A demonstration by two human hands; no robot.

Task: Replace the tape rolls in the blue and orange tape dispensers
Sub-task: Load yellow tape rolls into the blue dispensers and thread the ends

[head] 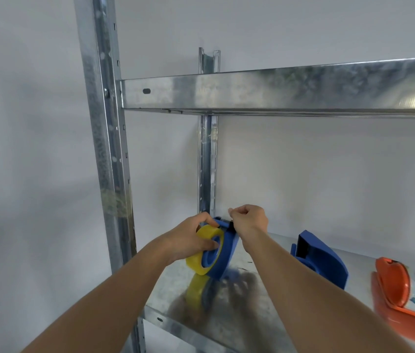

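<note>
Left hand: fingers curled round the yellow tape roll, steadying it in the blue dispenser just above the metal shelf.
Right hand: fingertips pinched together at the dispenser's top front edge; what they pinch is too small to tell.
Second blue dispenser: on the shelf, right of the hands.
Orange dispenser: far right, on the shelf, blurred.

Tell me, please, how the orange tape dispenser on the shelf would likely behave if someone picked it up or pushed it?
The orange tape dispenser looks like moulded plastic, so probably stiff and fairly light. It lies on the smooth metal shelf, so a push would likely make it slide rather than roll. Its rounded shell may feel slippery, so a grip by the edges seems safer.
</note>
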